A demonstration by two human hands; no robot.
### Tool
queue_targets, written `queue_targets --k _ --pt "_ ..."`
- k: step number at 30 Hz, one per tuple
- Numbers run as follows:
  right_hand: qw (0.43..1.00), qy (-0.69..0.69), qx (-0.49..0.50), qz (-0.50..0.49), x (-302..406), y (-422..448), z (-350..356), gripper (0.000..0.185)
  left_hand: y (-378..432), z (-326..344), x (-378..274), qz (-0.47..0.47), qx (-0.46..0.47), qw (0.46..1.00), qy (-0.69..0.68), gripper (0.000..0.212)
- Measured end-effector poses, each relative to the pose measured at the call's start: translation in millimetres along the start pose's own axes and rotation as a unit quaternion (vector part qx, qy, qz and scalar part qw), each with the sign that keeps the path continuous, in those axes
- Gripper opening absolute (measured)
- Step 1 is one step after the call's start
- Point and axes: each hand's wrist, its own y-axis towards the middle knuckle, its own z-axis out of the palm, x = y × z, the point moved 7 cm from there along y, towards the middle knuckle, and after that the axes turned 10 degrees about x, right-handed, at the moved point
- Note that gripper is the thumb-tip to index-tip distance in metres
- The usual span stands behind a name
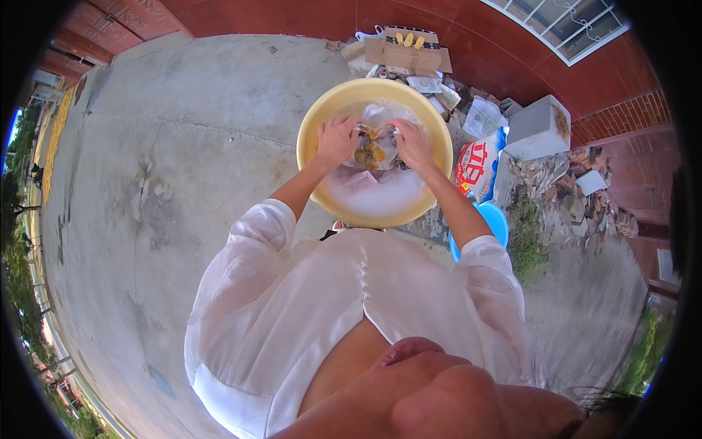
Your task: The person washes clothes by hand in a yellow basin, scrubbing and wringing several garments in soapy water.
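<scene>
A round yellow basin (305, 148) stands before me, filled with soapy water and thick white foam (378, 195). Over the water I stretch out a pale garment with a yellow-brown pattern (373, 153). My left hand (339, 140) grips its left edge, fingers bent over the cloth. Its right edge is pinched in my right hand (412, 144), on the opposite side of the basin. A pinkish cloth (362, 180) shows among the suds below the garment. Fingertips of both hands are partly hidden by the fabric.
Right of the basin are a large detergent bag (478, 167) and a blue basin (496, 219). Behind it, a cardboard box (411, 57) bears several corn cobs (409, 39). A pale block (540, 129) and brick rubble (587, 186) lie by the red wall (493, 49).
</scene>
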Motion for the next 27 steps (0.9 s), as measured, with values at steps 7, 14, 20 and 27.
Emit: queue_targets --k 7,14,20,27 --pt "0.982 -0.189 0.016 0.009 -1.1 16.4 77.3 0.049 -3.1 99.8 15.7 -0.123 0.022 0.992 0.009 0.053" --pt "0.961 -0.272 -0.048 0.031 -48.7 18.6 137.3 0.043 14.8 142.6 32.5 -0.07 0.109 0.984 -0.125 0.046" --pt "0.976 0.093 0.083 0.178 -40.0 22.8 100.6 0.042 36.4 122.7 28.2 -0.044 0.079 0.996 -0.014 0.041" --pt "0.897 0.44 0.036 0.01 15.0 37.4 -17.1 0.039 29.6 -40.8 -29.1 0.02 -0.067 0.96 -0.271 0.021"
